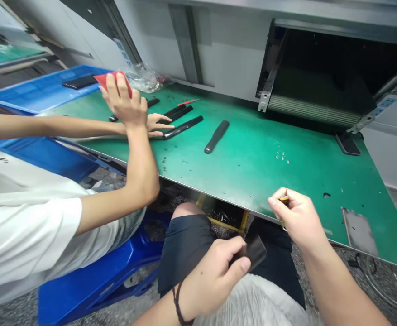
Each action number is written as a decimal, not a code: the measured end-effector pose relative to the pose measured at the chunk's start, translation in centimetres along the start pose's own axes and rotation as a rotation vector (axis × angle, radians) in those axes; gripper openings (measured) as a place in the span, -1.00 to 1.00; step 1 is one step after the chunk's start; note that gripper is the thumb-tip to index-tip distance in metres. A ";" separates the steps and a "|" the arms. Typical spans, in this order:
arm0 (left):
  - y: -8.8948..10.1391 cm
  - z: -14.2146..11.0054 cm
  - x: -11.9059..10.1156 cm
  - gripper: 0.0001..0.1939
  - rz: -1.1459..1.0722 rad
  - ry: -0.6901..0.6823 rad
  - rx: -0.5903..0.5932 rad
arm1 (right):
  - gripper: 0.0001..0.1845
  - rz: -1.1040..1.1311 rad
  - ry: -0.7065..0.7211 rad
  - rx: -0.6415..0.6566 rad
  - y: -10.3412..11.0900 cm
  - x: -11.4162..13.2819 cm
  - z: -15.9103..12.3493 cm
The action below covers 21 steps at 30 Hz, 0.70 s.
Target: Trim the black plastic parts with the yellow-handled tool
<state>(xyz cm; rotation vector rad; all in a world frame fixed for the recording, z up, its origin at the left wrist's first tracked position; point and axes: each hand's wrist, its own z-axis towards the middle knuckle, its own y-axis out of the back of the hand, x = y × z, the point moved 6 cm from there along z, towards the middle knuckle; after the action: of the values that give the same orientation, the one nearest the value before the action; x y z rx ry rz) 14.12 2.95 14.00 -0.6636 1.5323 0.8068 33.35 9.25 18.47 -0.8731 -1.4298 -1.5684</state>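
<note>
While my left hand (218, 271) pinches a dark, flat-ended piece (252, 254) between thumb and fingers above my lap, the piece juts out past my fingertips toward my right hand, well apart from it. My right hand (298, 215) is closed around a small yellow-and-black tool (284, 204) by the near edge of the green table (252, 172); its yellow part shows between thumb and curled fingers. Farther off on the table, a black handle-shaped piece (217, 136) lies beyond both my hands, near a co-worker's spread hand (157, 125).
</note>
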 end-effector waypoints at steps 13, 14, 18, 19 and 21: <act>17.3 8.9 0.4 -0.63 0.644 0.120 -0.750 | -0.12 -1.101 0.162 0.092 8.1 -8.0 -2.6; 18.7 10.7 -0.3 -0.64 0.695 0.122 -0.763 | -0.16 -1.101 0.154 0.055 9.0 -8.3 -2.7; 24.1 15.5 -4.1 -0.64 0.797 0.132 -0.774 | -0.58 -1.129 0.171 -0.121 12.0 -8.7 -3.3; 25.2 15.8 -5.2 -0.61 0.817 0.127 -0.782 | -0.63 -1.152 0.174 -0.148 12.5 -8.6 -3.4; 26.9 15.7 -7.2 -0.59 0.854 0.107 -0.797 | -0.54 -1.191 0.177 -0.185 13.4 -8.1 -3.6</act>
<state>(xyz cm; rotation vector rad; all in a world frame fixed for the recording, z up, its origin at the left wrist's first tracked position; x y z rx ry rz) 2.83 31.25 23.67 -0.5961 1.5649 2.1199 48.99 6.40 16.47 0.1539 -1.7895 -2.5643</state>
